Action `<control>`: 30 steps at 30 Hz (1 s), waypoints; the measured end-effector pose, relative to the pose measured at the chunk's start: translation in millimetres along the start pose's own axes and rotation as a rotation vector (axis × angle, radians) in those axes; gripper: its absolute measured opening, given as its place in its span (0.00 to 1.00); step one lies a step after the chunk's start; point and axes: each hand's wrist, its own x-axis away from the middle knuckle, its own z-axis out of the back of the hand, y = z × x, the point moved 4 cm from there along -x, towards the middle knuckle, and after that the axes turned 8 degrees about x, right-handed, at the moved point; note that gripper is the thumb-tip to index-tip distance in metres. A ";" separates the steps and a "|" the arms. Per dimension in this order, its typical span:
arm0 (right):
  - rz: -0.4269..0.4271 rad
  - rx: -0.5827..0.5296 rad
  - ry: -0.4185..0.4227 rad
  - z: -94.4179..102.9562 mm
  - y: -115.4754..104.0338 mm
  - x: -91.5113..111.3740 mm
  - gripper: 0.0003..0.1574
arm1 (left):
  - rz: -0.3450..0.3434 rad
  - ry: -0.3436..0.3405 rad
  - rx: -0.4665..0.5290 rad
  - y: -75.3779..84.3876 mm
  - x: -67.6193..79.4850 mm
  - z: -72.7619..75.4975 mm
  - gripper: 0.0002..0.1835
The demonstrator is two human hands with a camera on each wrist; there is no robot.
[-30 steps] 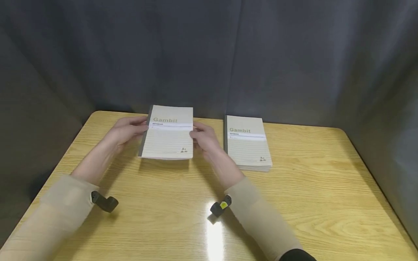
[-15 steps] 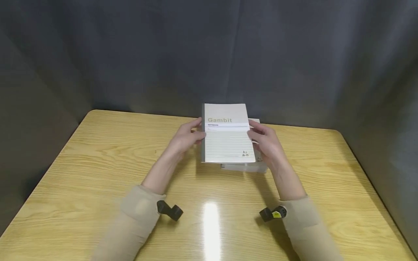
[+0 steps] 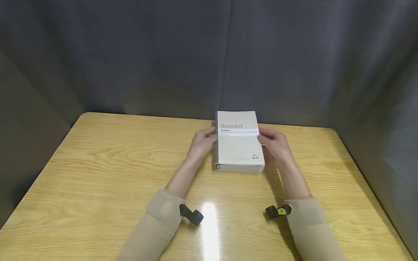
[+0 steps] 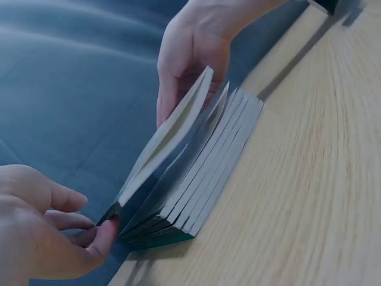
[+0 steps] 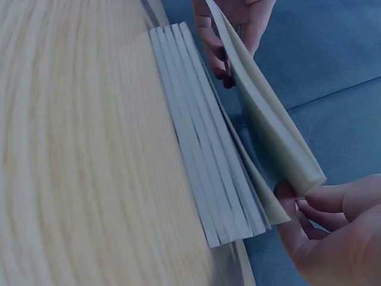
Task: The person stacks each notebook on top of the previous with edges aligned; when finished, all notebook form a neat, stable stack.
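A cream notebook (image 3: 240, 148) with a dark spine and "Gambit" on its cover is held between both hands, just above a stack of several like notebooks (image 3: 240, 168). My left hand (image 3: 202, 143) pinches its spine edge. At the opposite edge, my right hand (image 3: 275, 145) grips it between thumb and fingers. In the left wrist view a gap shows between the held notebook (image 4: 169, 140) and the stack (image 4: 217, 161). The right wrist view shows the top cover of the stack (image 5: 256, 173) lifting slightly under the held notebook (image 5: 268, 113).
The notebooks stand near the back edge of a light wooden table (image 3: 98, 174). A dark grey curtain (image 3: 147, 61) hangs right behind that edge and along the sides. Small black cameras (image 3: 192, 215) sit on both wrists.
Both hands have carried the notebook from the left side to the right, over the stack, and then lowered it. It now lines up with the stack and covers most of it.
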 end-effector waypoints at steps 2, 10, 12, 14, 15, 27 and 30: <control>-0.010 -0.001 0.002 0.5 1.2 -0.7 0.28 | -0.006 0.002 -0.026 -1.1 0.1 -1.5 0.28; -0.033 0.036 0.041 2.3 4.9 0.0 0.30 | -0.023 -0.047 -0.125 -5.5 5.0 -11.1 0.30; -0.010 0.060 0.047 2.0 3.9 0.8 0.31 | -0.021 -0.067 -0.125 -6.8 6.5 -12.0 0.31; 0.025 0.098 0.048 1.5 2.0 1.6 0.31 | -0.015 -0.090 -0.126 -8.2 7.3 -12.5 0.32; 0.042 0.122 0.047 1.2 0.9 2.1 0.31 | -0.011 -0.099 -0.130 -9.0 7.4 -12.3 0.33; 0.067 0.270 -0.043 4.6 -10.8 11.0 0.34 | 0.015 -0.175 -0.143 -12.2 4.8 -11.8 0.36; 0.055 0.269 -0.065 6.0 -10.0 11.4 0.35 | 0.005 -0.188 -0.124 -12.5 3.7 -11.4 0.35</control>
